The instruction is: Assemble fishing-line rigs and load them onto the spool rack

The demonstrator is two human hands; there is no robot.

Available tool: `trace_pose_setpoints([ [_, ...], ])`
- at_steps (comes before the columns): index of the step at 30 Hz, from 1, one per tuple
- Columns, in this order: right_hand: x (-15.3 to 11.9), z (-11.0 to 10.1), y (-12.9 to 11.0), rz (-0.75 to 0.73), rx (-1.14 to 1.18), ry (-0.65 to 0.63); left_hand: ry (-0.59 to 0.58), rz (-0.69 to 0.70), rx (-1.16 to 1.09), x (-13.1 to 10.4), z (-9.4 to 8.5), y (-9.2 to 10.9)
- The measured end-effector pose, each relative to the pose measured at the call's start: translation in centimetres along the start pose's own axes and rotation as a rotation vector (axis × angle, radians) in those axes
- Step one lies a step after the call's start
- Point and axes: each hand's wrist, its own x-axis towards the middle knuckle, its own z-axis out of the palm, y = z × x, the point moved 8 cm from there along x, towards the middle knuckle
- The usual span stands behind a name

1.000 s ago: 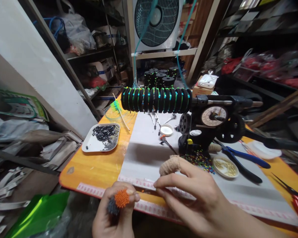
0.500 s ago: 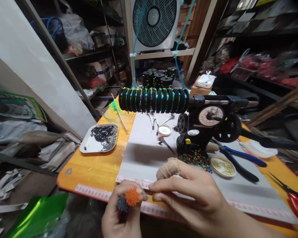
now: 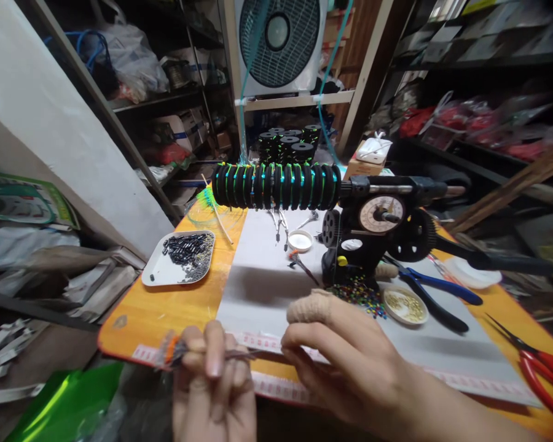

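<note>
A person's left hand [image 3: 214,374] grips a slim bundle [image 3: 170,351] of thin stems, thumb and fingers pinched around its middle, at the lower center of the frame, its orange-and-grey end pointing left and the bare tips toward the right hand [image 3: 350,356]. The right hand, its index finger wrapped in tan tape [image 3: 309,307], hovers just beside those tips with fingers curled and thumb drawn in; whether it holds anything cannot be told. Both hands are at the near edge of an orange table [image 3: 166,316], where a red-and-white strip [image 3: 281,388] runs. A black machine with a dial [image 3: 380,213] carries a ribbed black roller [image 3: 276,187] across the center. A white tray [image 3: 163,271] of dark pieces sits at center left; multicolored beads [image 3: 362,296], a dish [image 3: 417,320] of gold-colored bits and blue-and-black-handled pliers [image 3: 447,287] lie right of center, red-handled scissors [image 3: 529,355] at lower right. A fan [image 3: 279,34] stands at top center.
</note>
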Motion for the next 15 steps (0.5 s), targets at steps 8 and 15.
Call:
trace_pose_setpoints([
  [8, 0.8, -0.9, 0.1, -0.021, 0.058, 0.040, 0.151, 0.434, 1.197, 4.1, -5.2, 10.2],
  [15, 0.6, -0.3, 1.3, 0.078, 0.120, -0.023, -0.249, 0.533, 1.808, 6.9, -6.7, 9.5],
])
